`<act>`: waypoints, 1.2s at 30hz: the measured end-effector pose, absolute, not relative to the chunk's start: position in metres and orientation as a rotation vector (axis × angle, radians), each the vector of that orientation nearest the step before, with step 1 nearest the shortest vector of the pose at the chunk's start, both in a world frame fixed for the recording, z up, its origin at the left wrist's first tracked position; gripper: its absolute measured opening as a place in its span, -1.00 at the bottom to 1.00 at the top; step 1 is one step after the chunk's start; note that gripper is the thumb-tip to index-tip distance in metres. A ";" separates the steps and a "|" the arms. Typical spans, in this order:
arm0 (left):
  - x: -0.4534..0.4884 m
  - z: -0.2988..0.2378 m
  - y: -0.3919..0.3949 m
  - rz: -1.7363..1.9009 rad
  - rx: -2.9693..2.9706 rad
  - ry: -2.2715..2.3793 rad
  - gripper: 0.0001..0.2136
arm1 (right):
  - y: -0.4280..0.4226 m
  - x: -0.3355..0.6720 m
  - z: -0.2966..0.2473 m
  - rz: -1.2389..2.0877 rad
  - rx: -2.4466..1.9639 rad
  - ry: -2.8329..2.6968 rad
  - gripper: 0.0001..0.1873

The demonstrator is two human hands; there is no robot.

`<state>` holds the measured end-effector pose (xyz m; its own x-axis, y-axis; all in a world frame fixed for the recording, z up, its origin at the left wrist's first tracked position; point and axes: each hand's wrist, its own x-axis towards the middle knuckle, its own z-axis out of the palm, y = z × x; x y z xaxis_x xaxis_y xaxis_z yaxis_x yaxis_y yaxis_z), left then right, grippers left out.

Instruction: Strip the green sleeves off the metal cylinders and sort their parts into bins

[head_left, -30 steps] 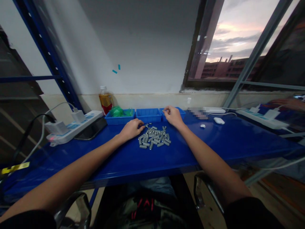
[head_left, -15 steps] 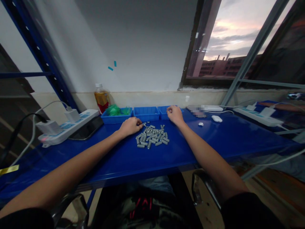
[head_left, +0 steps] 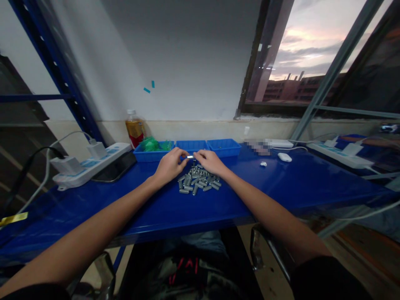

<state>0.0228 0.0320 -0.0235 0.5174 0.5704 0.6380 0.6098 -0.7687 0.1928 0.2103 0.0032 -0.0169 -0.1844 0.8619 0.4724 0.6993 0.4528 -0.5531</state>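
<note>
My left hand (head_left: 170,165) is closed, its thumb and fingertips pinching one end of a small silvery metal cylinder (head_left: 190,157). At the other end, the fingers of my right hand (head_left: 211,162) are closed on the same piece. Both hands hover just above the far edge of a pile of grey metal cylinders (head_left: 200,182) on the blue table (head_left: 150,208). Fingers hide the ends of the held cylinder.
Along the wall stand three blue bins: a left bin (head_left: 146,157) with green plastic in it, a middle bin (head_left: 195,145) and a right bin (head_left: 224,149). A bottle (head_left: 135,129), a power strip (head_left: 90,166) and a white earphone case (head_left: 284,157) are around them.
My right hand has come from the right bin toward the left hand and now grips the cylinder with it. My left hand has risen slightly with the cylinder.
</note>
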 end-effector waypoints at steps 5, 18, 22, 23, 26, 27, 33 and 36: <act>0.026 -0.020 0.027 -1.164 -2.741 -0.989 -0.84 | 0.000 0.208 -0.015 0.408 -1.245 -1.868 -0.71; 0.027 -0.024 0.037 -1.352 -3.142 -1.425 -0.64 | 0.003 0.209 -0.018 0.510 -1.121 -1.822 -0.82; 0.029 -0.023 0.036 -1.581 -3.087 -1.345 -0.71 | 0.003 0.208 -0.016 0.507 -1.117 -1.774 -0.81; 0.029 -0.022 0.035 -1.625 -3.071 -1.329 -0.72 | 0.002 0.209 -0.016 0.508 -1.119 -1.762 -0.79; 0.030 -0.020 0.032 -1.703 -3.045 -1.299 -0.74 | 0.002 0.210 -0.015 0.549 -1.141 -1.767 -0.72; 0.030 -0.020 0.032 -1.720 -3.043 -1.287 -0.74 | 0.003 0.210 -0.015 0.567 -1.150 -1.780 -0.70; 0.031 -0.021 0.032 -1.781 -3.038 -1.192 -0.75 | 0.006 0.211 -0.018 0.671 -1.149 -1.734 -0.72; 0.031 -0.020 0.031 -1.806 -3.044 -1.162 -0.76 | 0.005 0.210 -0.017 0.719 -1.154 -1.720 -0.73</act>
